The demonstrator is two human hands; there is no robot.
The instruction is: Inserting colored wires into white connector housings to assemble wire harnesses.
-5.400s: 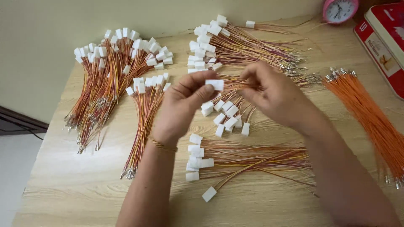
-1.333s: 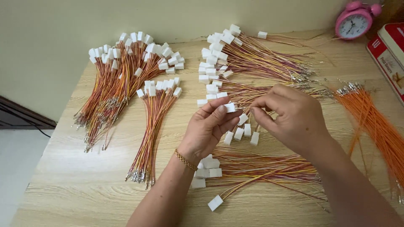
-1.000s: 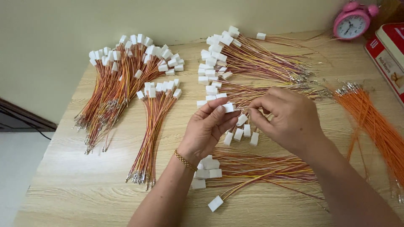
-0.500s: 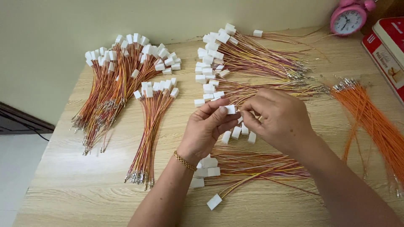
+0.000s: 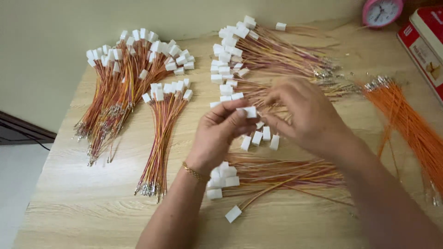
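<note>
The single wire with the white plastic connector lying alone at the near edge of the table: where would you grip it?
Grip the white block connector across its flat sides, coming from above. It lies apart from the bundle, and the thin orange wire trailing from it offers little to pinch.

Single head view, steeply down, close over table (image 5: 64, 203)

White plastic connector (image 5: 249, 111); matt wood-grain table (image 5: 83, 203); metal-tipped wires (image 5: 157, 138).
</note>
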